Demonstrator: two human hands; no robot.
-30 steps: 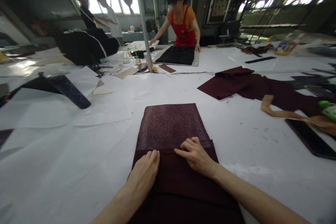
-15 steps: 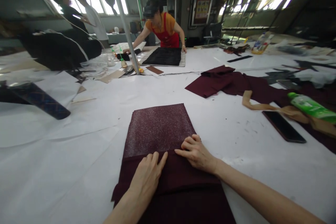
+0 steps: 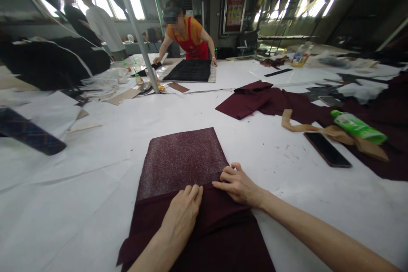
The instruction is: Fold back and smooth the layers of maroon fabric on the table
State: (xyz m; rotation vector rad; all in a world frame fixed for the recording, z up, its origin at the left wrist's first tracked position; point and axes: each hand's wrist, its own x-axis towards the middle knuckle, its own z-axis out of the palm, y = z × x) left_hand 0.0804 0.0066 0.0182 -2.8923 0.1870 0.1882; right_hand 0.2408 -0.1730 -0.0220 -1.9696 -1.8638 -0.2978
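Note:
A maroon fabric panel [image 3: 188, 157] with a speckled, whitish upper face lies in front of me. Over its lower part runs a plain maroon fabric layer [image 3: 149, 216], its edge crossing the panel. My left hand [image 3: 183, 208] rests on that edge near the middle, fingers bent and held together at the cloth; the fingertips are partly hidden. Just to its right, my right hand [image 3: 237, 185] has its thumb and curled fingers closed on the same edge, by the panel's right side. Small folds show in the plain layer beneath the hands.
On the right of the white table [image 3: 287, 216] lie a phone [image 3: 327, 148], a green bottle [image 3: 358, 126], a tan strip [image 3: 299, 126] and crumpled maroon cloth [image 3: 255, 100]. A dark patterned roll [image 3: 32, 131] lies left. Beyond a metal pole [image 3: 135, 29], a co-worker [image 3: 191, 36] handles black material.
My left hand's index finger has drawn in against the other fingers. The right hand keeps its hold on the edge. My view has shifted slightly to the right.

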